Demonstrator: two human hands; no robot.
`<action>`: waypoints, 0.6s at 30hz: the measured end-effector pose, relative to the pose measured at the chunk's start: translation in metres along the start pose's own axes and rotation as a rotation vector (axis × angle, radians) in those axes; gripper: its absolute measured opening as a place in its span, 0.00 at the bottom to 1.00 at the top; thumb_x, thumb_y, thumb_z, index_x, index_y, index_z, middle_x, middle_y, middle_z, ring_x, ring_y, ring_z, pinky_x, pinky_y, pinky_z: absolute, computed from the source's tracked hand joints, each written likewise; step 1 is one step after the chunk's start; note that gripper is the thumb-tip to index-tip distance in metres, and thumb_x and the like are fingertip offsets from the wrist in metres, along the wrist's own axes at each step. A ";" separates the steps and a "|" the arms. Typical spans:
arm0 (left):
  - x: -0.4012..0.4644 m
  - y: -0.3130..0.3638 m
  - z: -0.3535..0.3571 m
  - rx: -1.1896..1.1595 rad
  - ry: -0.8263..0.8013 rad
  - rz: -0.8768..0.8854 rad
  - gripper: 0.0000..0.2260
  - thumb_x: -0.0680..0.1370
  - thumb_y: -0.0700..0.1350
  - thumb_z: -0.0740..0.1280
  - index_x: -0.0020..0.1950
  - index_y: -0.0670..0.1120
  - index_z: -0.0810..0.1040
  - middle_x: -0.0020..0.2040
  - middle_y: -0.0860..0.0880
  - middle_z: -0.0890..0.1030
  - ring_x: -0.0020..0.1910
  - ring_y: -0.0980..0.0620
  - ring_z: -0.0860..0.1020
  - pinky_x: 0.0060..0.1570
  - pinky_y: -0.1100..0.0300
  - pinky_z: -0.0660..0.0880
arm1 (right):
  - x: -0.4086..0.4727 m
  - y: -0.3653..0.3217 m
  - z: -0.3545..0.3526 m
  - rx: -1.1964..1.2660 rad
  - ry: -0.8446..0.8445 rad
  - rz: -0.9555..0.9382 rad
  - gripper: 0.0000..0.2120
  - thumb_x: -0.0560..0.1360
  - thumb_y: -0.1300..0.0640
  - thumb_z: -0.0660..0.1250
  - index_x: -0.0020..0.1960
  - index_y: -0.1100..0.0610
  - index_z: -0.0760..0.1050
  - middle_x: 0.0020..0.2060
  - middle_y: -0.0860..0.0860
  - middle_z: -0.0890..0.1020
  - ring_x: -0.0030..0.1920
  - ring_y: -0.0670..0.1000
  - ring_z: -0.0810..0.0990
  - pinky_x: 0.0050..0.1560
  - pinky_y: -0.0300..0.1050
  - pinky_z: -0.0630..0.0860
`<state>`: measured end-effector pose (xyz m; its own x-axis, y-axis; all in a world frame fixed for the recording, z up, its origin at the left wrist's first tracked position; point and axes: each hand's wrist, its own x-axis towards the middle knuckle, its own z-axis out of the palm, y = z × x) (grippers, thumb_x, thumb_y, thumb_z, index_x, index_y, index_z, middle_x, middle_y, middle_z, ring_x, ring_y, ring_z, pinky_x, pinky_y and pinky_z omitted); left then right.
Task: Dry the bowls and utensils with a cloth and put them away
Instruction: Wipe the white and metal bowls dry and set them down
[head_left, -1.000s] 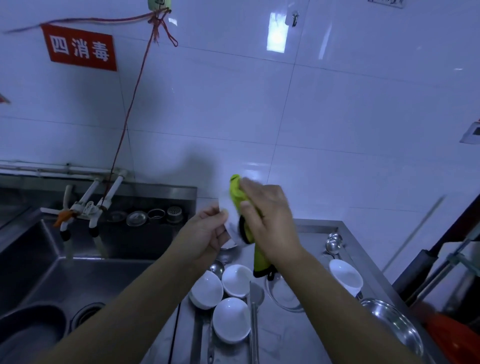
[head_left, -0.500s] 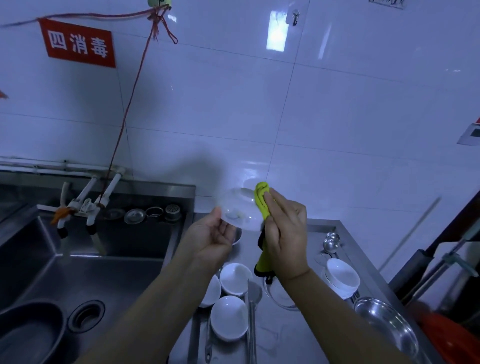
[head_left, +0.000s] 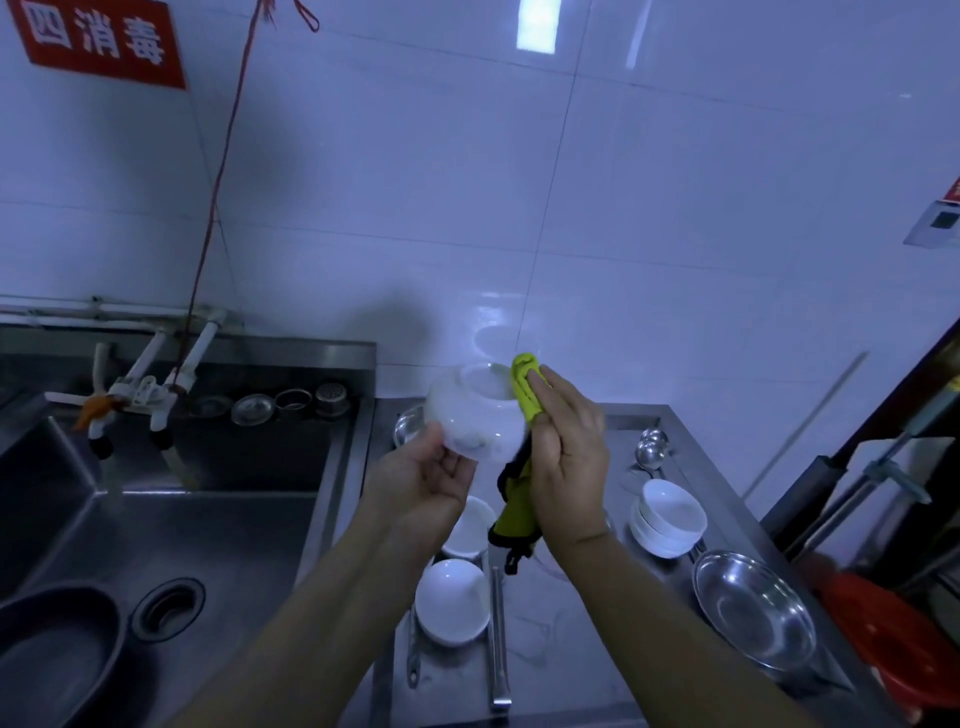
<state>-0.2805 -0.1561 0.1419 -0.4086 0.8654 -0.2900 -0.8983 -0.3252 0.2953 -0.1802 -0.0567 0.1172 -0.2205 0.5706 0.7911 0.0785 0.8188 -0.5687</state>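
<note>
I am holding one white bowl (head_left: 475, 415) in my left hand (head_left: 426, 480), raised above the counter (head_left: 571, 644); my right hand (head_left: 563, 452) is gripping the green cloth (head_left: 524, 384) against its rim. Loose bowls (head_left: 452, 600) and utensils (head_left: 497, 639) are awaiting drying; stacked bowls (head_left: 670, 514) at right appear done.

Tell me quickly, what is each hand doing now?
Left hand: holds the white bowl.
Right hand: holds the green cloth against the bowl.

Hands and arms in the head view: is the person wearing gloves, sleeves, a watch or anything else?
Nothing that shows. The left hand and right hand are bare, with no gloves or rings visible. Both forearms are bare up to the frame's bottom edge: no sleeves, watch or wristband in view. A faint crease line crosses the right wrist.
</note>
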 end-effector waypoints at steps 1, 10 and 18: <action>-0.001 -0.001 -0.002 0.025 -0.005 0.002 0.11 0.79 0.37 0.61 0.59 0.35 0.75 0.46 0.40 0.84 0.40 0.48 0.84 0.37 0.55 0.82 | 0.001 0.001 -0.002 0.072 -0.002 0.071 0.21 0.75 0.61 0.55 0.63 0.50 0.75 0.62 0.46 0.78 0.60 0.49 0.74 0.64 0.43 0.69; 0.006 -0.015 -0.008 0.776 -0.180 0.104 0.10 0.78 0.33 0.58 0.50 0.40 0.78 0.44 0.43 0.82 0.42 0.48 0.80 0.34 0.62 0.78 | 0.015 0.016 -0.032 0.201 -0.224 0.277 0.16 0.76 0.58 0.57 0.56 0.50 0.81 0.47 0.41 0.83 0.49 0.42 0.80 0.52 0.36 0.74; 0.045 -0.093 0.002 1.199 -0.309 0.111 0.07 0.76 0.32 0.63 0.50 0.37 0.80 0.37 0.48 0.82 0.34 0.57 0.78 0.35 0.66 0.74 | 0.001 0.103 -0.100 0.013 -0.268 0.328 0.16 0.77 0.55 0.57 0.56 0.54 0.82 0.53 0.48 0.83 0.55 0.48 0.78 0.57 0.39 0.72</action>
<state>-0.2149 -0.0863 0.1028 -0.2713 0.9620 -0.0320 -0.0808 0.0104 0.9967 -0.0751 0.0349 0.0818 -0.4308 0.7630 0.4820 0.1744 0.5944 -0.7850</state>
